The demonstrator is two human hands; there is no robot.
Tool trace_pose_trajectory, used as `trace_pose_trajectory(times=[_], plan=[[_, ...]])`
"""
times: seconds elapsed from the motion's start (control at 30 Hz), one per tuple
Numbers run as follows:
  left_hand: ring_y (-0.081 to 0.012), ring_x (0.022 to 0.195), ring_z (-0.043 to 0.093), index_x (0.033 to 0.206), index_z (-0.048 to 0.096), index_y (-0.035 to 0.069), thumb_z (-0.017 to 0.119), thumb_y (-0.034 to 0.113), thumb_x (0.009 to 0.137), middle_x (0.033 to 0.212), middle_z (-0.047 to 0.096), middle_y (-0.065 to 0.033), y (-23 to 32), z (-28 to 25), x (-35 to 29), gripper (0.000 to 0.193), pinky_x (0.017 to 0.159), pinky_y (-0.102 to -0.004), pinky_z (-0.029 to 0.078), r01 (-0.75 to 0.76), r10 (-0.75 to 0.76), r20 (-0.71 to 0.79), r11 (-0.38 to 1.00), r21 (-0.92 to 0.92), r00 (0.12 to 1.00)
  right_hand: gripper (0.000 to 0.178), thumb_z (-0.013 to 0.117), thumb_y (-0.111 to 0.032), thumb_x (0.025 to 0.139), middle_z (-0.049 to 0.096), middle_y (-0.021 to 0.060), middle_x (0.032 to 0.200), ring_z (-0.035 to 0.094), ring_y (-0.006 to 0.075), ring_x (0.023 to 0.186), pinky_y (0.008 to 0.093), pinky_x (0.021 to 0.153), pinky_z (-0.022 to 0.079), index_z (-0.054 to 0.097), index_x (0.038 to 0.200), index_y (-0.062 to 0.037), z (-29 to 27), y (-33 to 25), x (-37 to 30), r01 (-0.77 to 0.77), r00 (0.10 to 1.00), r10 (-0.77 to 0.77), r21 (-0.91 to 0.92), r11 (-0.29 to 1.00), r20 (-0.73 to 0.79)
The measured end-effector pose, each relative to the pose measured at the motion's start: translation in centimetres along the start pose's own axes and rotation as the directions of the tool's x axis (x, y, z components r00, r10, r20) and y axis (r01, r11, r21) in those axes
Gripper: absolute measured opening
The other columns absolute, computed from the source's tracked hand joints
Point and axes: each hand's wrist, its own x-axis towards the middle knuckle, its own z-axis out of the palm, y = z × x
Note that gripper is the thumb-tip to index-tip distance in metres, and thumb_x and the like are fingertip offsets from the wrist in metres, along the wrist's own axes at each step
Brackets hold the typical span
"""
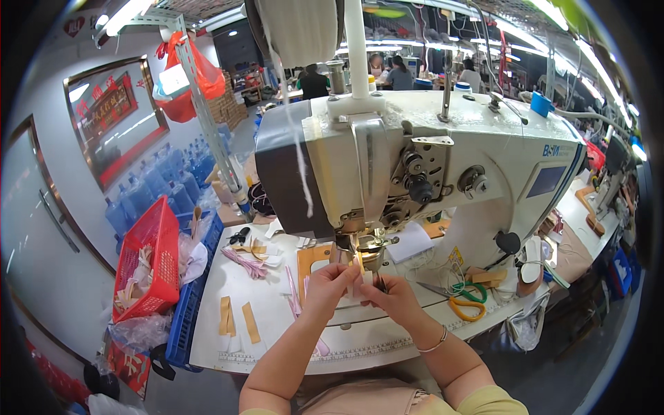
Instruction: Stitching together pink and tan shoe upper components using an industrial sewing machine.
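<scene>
1. One pale strip (357,283) sits between the left hand (330,287) and right hand (394,297).
2. The left pinches it; I can't tell the right's grip.
3. It points away, toward the sewing machine (443,155), left hand nearer.

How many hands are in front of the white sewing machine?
2: left hand and right hand, close together at the needle end of the sewing machine, with a pale piece between them.

Pinching a small pale strip (357,284) with left hand (329,286) and right hand (393,297), close to the lit working end of a white sewing machine (453,155). Facing a white table (207,335) with orange-and-green-handled scissors (453,303) on the right, tan strips (250,323) on the left and a red basket (166,270) beyond its left edge.
</scene>
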Motion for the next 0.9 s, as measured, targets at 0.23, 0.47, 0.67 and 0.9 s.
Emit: trace_pose_trajectory(times=[0.23,0.47,0.67,0.9], plan=[[-0.0035,0.047,0.036,0.068,0.056,0.005,0.063,0.024,0.078,0.056,0.047,0.004,0.5,-0.7,0.3,0.023,0.043,-0.0182,0.026,0.005,-0.006,0.048,1.0,0.026,0.999,0.018,0.061,-0.021,0.079,0.056,0.0015,0.063,0.046,0.0035,0.05,0.016,0.044,0.032,0.058,0.073,-0.0046,0.0,-0.1,1.6,-0.079,0.996,0.084,0.28,0.957,-0.005],[-0.0043,0.047,0.037,0.066,0.051,0.008,0.061,0.016,0.078,0.056,0.045,0.0034,2.1,-1.9,1.7,0.018,0.044,-0.0178,0.026,0.1,-0.099,0.253,0.995,0.007,0.962,0.018,0.066,-0.02,0.076,0.052,0.0012,0.059,0.047,0.0073,0.049,0.0174,0.046,0.036,0.054,0.072,-0.0067,0.3,0.7,1.4,0.195,0.941,-0.238,-0.191,0.962,-0.239],[-0.0035,0.047,0.034,0.063,0.046,0.01,0.063,0.02,0.076,0.053,0.041,0.0048,1.8,-2.8,2.5,0.024,0.044,-0.0194,0.024,0.048,-0.065,0.315,0.997,0.06,0.947,0.032,0.068,-0.008,0.062,0.047,0.001,0.083,0.049,0.0172,0.067,0.0277,0.053,0.043,0.057,0.091,-0.0144,-0.1,0.6,1.4,0.443,0.584,-0.804,-0.875,0.196,0.116],[-0.0047,0.047,0.036,0.075,0.059,0.003,0.055,0.011,0.075,0.054,0.044,0.0036,1.7,-2.9,4.8,0.008,0.045,-0.0203,0.027,0.034,-0.037,0.256,0.999,0.016,0.966,0.03,0.065,-0.004,0.063,0.046,0.0035,0.078,0.049,0.0193,0.064,0.0287,0.054,0.043,0.06,0.091,-0.0114,0.0,-0.3,2.7,0.44,0.577,-0.809,-0.876,0.197,0.108]])
